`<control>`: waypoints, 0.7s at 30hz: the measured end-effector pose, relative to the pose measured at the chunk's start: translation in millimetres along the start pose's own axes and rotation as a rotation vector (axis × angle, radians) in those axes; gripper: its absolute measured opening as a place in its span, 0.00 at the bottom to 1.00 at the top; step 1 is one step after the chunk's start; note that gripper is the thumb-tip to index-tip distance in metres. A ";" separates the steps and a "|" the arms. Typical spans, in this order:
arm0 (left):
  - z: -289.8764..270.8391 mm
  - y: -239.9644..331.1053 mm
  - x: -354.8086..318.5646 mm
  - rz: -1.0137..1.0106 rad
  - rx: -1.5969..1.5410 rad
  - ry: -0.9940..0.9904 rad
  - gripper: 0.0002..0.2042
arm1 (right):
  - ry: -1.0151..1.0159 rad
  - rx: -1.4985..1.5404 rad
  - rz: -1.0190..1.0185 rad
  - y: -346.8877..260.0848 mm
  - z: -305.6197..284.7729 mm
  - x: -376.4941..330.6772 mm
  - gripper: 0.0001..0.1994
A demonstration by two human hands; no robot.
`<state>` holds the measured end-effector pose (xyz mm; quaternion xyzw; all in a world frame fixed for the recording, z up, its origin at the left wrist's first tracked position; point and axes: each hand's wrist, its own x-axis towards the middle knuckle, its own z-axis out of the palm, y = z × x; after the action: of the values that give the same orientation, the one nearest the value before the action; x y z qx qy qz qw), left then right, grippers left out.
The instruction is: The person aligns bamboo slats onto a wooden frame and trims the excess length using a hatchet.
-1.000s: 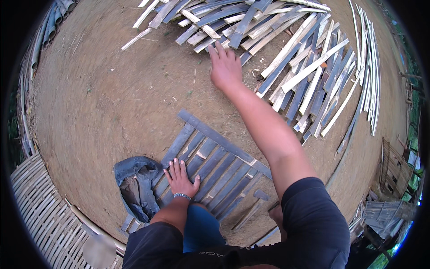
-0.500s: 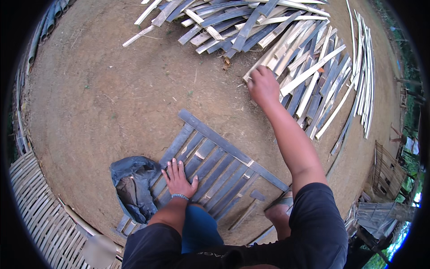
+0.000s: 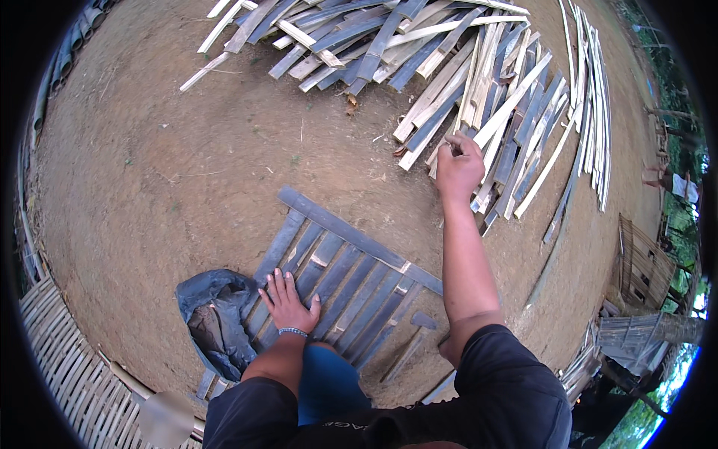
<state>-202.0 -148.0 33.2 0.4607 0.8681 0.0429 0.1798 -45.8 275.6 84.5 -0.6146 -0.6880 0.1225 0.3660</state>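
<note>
"Two o'clock, what's happening?"

"My right hand (image 3: 460, 166) is hanging there, fingers curled in, over the near side of the split strips (image 3: 516, 120)! Whether I'm grasping one, I cannot tell."

"And the left?"

"My left hand (image 3: 287, 301) is lying flat towards half past seven, gripping nothing, on the slatted panel (image 3: 344, 230) spanning six! A black bag (image 3: 196, 288) is sitting at eight, a hammer (image 3: 404, 353) lying at five!"
</note>
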 end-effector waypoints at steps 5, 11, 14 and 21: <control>-2.5 0.7 -0.1 -0.003 0.012 -0.010 0.45 | -0.009 0.018 0.005 -17.3 -25.3 17.6 0.08; -3.3 0.7 0.7 -0.001 0.013 -0.022 0.45 | -0.087 -0.265 -0.052 4.9 -76.3 25.0 0.10; -4.1 0.1 0.3 0.008 0.010 -0.012 0.46 | -0.052 -0.368 -0.088 34.7 -106.3 32.5 0.11; -2.2 0.6 -0.1 0.006 0.005 -0.014 0.46 | 0.033 -0.543 -0.179 102.2 -170.0 52.2 0.11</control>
<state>-202.3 -147.5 35.4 0.4639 0.8656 0.0378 0.1847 143.9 298.5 159.1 -0.6290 -0.7409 -0.1091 0.2086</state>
